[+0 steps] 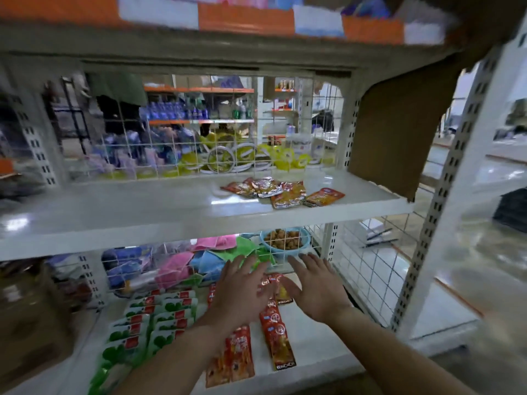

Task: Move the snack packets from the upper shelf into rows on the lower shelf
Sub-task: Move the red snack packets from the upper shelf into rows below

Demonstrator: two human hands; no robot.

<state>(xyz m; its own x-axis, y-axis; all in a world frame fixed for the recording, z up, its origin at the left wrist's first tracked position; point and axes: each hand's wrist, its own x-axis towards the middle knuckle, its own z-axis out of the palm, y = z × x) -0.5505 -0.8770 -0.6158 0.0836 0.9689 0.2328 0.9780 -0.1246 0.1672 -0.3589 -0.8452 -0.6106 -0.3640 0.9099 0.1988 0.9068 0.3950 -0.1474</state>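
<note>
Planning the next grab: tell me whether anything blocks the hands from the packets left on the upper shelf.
Only the upper shelf board itself: the left hand and right hand are under it, so they must come round its front edge. The packets lie uncovered; the cardboard flap hangs to their right, apparently clear.

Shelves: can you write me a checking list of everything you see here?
Surface: white lower shelf and white upper shelf, both glossy.
Job's things: loose pile of snack packets on the upper shelf; red packets in rows on the lower shelf.
Clutter: green-and-white packets at the lower shelf's left; blue bowl of brown snacks at the back.
Grips: left hand and right hand, fingers spread open over the rear red packets.
Cables: nothing seen.
Surroundings: cardboard flap hanging at right; other store shelves behind.
</note>
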